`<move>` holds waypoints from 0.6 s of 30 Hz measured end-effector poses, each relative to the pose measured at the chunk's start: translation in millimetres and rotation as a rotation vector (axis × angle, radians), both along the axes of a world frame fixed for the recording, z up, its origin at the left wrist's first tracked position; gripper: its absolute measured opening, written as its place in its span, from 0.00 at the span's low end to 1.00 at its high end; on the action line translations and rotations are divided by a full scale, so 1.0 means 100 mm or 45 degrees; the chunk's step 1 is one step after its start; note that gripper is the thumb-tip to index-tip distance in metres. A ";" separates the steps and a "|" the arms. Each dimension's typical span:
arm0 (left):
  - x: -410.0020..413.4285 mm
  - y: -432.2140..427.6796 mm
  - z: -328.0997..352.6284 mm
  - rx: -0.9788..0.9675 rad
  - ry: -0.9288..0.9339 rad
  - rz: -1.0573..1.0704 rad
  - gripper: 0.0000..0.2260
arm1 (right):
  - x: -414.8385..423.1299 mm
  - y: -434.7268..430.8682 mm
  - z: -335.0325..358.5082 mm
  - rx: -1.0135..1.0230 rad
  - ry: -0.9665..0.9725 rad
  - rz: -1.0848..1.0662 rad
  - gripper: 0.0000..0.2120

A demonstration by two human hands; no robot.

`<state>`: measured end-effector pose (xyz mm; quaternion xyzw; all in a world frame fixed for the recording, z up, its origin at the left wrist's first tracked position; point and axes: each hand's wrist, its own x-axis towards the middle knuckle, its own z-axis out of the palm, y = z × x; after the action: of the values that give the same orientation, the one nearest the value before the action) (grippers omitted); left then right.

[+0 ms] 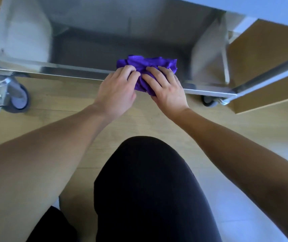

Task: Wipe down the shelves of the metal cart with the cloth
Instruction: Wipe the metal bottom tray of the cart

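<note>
Cloth (146,70), purple and bunched, lies over the front rim of the metal cart (61,70), on its bottom shelf (104,49). My left hand (117,91) and right hand (165,88) press it there, fingers (131,70) curled into its folds, touching mid-cloth.

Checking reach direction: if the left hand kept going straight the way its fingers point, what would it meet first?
The bunched purple cloth, which the left hand already touches; beyond it lies the cart's bottom shelf, though depth is unclear.
</note>
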<state>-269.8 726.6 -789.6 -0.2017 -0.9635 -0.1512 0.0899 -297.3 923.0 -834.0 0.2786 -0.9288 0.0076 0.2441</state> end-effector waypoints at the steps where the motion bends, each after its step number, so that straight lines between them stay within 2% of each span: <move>1: 0.00 0.10 -0.02 0.000 0.001 -0.026 0.18 | 0.01 0.13 0.00 -0.004 0.013 -0.017 0.15; 7: 0.03 0.68 -0.11 -0.025 0.030 -0.182 0.19 | 0.10 1.05 0.01 0.065 -0.066 -0.187 0.25; 12: 0.08 0.87 -0.13 -0.069 0.028 -0.149 0.18 | 0.20 1.73 0.02 0.056 -0.122 -0.378 0.25; 15: 0.08 0.85 -0.08 -0.101 0.003 -0.135 0.17 | 0.22 1.78 0.07 0.038 -0.196 -0.436 0.26; 18: 0.08 0.79 0.04 -0.171 -0.077 -0.182 0.18 | 0.27 1.62 0.17 -0.112 -0.233 -0.490 0.25</move>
<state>-261.5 805.9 -785.8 -0.2707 -0.9569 -0.0984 0.0361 -270.0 1084.8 -816.9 0.0833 -0.9819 0.0268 0.1677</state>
